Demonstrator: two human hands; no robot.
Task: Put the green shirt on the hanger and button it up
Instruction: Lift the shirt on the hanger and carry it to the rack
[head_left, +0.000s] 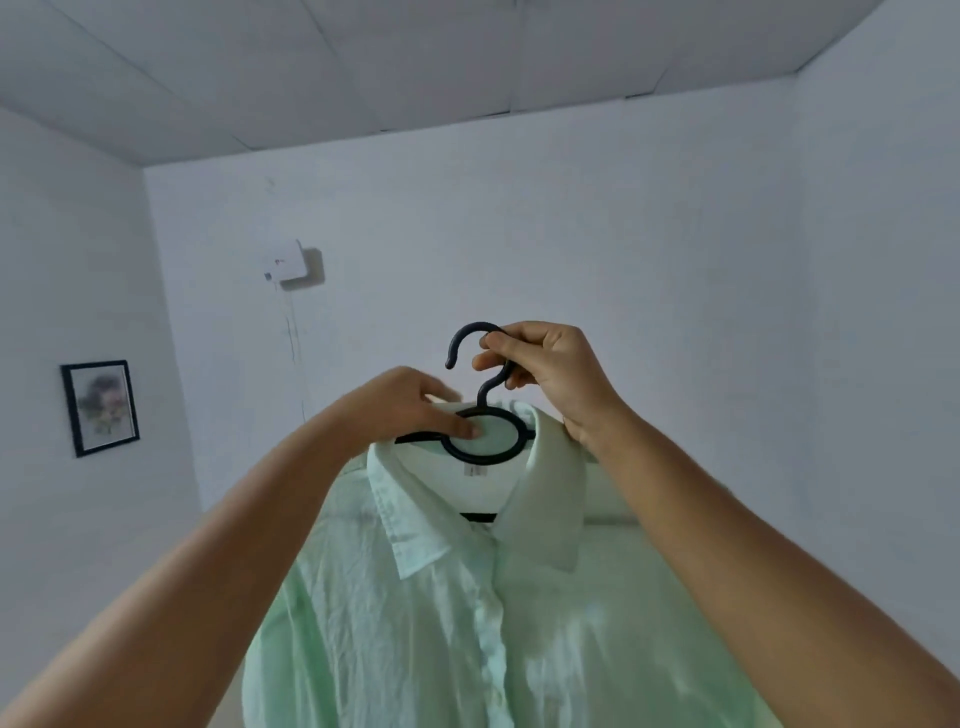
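One green shirt (441, 623) hangs up close, pale and wrinkly, front shut, collar open. It sits on one black hanger (488, 460), held up in the air. The left hand (400, 405) pinches the hanger's ring. The right hand (550, 369) pinches its hook. Far off, the walls hold one framed picture (100, 408) and one white box (285, 265).

The pale green shirt (441, 623), creased, hung on the black plastic hanger (481, 402), held up in the air with its front toward the camera. Its front edges met along the placket below the collar. The collar lay spread open, showing the hanger's ring and a small neck label, and the hook stood upright above.
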